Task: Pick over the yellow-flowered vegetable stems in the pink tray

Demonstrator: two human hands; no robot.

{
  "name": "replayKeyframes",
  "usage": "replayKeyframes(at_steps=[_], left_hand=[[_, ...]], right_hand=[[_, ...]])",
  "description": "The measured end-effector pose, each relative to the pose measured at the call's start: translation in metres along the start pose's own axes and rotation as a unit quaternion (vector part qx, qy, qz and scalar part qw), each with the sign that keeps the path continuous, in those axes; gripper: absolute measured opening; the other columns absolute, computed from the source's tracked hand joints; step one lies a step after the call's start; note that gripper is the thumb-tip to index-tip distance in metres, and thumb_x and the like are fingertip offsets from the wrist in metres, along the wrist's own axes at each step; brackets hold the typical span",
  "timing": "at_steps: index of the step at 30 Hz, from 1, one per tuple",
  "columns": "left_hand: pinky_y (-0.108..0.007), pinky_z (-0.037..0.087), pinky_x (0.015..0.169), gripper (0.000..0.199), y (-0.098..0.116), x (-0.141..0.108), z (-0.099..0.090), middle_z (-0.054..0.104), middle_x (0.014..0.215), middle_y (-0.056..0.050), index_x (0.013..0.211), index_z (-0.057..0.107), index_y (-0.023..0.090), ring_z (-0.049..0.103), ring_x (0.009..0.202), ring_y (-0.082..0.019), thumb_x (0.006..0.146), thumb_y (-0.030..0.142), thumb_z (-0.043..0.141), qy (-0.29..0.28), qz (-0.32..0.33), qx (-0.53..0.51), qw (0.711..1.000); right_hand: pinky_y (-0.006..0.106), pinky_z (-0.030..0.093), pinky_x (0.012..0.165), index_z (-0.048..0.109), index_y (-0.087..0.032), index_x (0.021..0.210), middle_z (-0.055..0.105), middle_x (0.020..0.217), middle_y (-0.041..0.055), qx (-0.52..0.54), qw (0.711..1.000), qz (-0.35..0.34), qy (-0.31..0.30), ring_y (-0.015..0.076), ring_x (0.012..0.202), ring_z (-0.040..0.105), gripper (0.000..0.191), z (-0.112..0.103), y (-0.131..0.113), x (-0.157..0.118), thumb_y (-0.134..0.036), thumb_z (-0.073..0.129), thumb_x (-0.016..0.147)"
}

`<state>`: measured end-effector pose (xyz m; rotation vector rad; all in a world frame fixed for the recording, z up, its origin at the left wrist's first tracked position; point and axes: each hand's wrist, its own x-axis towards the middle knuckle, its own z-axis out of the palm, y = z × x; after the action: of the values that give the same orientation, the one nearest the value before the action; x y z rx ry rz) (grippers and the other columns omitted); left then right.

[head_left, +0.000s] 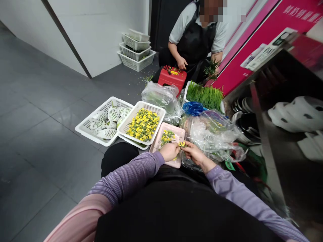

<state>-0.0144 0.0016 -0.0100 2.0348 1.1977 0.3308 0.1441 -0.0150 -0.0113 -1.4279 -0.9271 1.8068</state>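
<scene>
Over a pink tray (181, 131) my two hands meet. Between the fingertips of my right hand (195, 153) is a small yellow flower (182, 144) with a green stem. My left hand (169, 152) is closed right beside it, and what its fingers hold is hidden. A small pile of yellow flowers with green stems (167, 137) lies in the tray. Just left of the tray, a white basket (161, 112) is filled with many more yellow flower heads (143, 124).
Farther left, a white basket (87, 126) holds round produce in foam nets (113, 114). Plastic bags (209, 134) crowd the right, before green stalks (204, 95). A person (196, 40) sits opposite by a red box (173, 80). Baskets (136, 55) are stacked by the wall; metal shelving (267, 148) stands right.
</scene>
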Motion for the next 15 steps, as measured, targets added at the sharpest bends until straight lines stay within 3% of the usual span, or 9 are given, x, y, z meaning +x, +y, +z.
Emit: replayKeyframes(at_steps=[7, 12, 15], left_hand=[[-0.029, 0.043, 0.073, 0.035, 0.008, -0.005, -0.017, 0.065, 0.085, -0.009, 0.086, 0.064, 0.016, 0.060, 0.078, -0.019, 0.082, 0.031, 0.032, -0.038, 0.011, 0.073, 0.997], [-0.027, 0.044, 0.073, 0.033, 0.009, -0.017, -0.003, 0.065, 0.085, -0.009, 0.086, 0.066, 0.016, 0.060, 0.080, -0.019, 0.079, 0.029, 0.036, -0.068, -0.024, 0.096, 0.993], [-0.029, 0.045, 0.072, 0.033, 0.008, -0.028, 0.008, 0.065, 0.088, -0.009, 0.089, 0.065, 0.018, 0.061, 0.079, -0.019, 0.079, 0.032, 0.037, -0.117, 0.003, 0.086, 0.989]], right_hand=[[0.017, 0.012, 0.034, 0.046, -0.021, 0.083, 0.026, 0.044, -0.0118, -0.005, 0.999, 0.017, -0.047, 0.0024, 0.035, 0.017, 0.027, 0.005, -0.008, -0.011, -0.026, 0.063, 0.063], [0.017, 0.013, 0.035, 0.049, -0.018, 0.083, 0.031, 0.048, -0.0094, 0.029, 0.998, 0.026, -0.045, 0.0028, 0.036, 0.019, 0.025, 0.015, 0.011, -0.006, -0.027, 0.061, 0.064], [0.018, 0.019, 0.034, 0.047, -0.017, 0.072, 0.037, 0.049, -0.0057, 0.004, 0.997, 0.067, -0.024, 0.0048, 0.036, 0.026, 0.019, 0.020, 0.031, 0.002, -0.032, 0.056, 0.067]])
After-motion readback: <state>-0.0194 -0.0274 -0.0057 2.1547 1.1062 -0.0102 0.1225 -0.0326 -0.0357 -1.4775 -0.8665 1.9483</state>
